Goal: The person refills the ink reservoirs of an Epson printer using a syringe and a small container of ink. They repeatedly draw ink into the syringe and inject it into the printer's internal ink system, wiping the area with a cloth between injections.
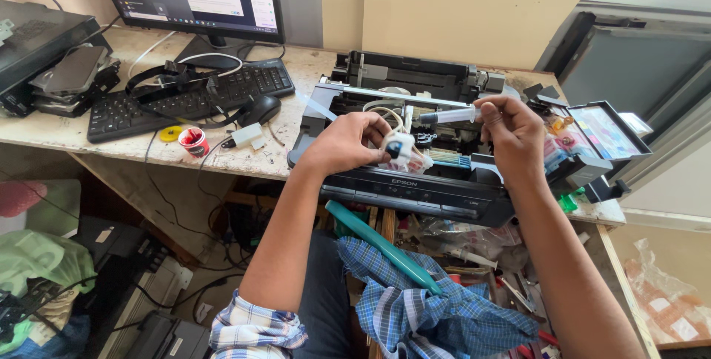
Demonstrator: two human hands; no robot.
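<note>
I've got my left hand [348, 141] on a small white plastic ink part with a black cap [400, 148], my right hand [515, 133] on a clear plastic syringe [448, 115]. Open black plastic printer [415, 196], its ink tank block [592, 133] showing cyan, magenta, yellow. Blue-and-white checked cloth [429, 307] below, teal plastic tube [381, 244] across it. Black keyboard [185, 100], black mouse [259, 109], small red-filled cup [194, 141], yellow tape roll [171, 134] on the off-white stained desk [67, 133].

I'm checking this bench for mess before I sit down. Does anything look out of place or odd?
Yes. The printer is opened up, its ink tank unit swung out to the right. A small red-stained cup sits by the keyboard. A checked cloth lies crumpled below the desk edge among loose tools.
</note>
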